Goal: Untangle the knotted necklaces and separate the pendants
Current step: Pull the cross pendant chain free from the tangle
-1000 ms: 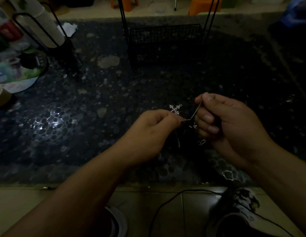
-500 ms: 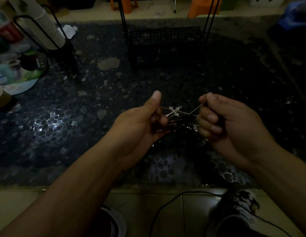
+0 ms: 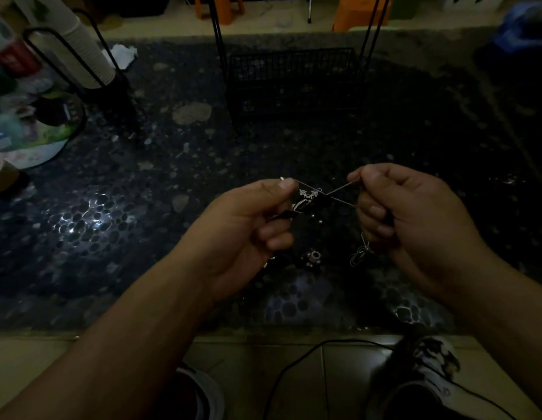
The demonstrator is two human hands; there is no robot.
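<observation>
My left hand [image 3: 248, 219] has closed since a moment ago, pinching the chains [image 3: 339, 194]. My right hand [image 3: 409, 213] grips them too. One cross pendant [image 3: 309, 194] hangs between two crossing strands.

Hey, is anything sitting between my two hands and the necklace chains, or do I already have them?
Nothing visible does. The left hand and the right hand both pinch the chains directly, and the cross pendant hangs on the strands between them, above the table.

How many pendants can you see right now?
3, though the dim light may hide more. A cross pendant hangs on the crossed chains between the hands; a ring-shaped charm lies on the table below; a looped pendant dangles under the right hand.
</observation>
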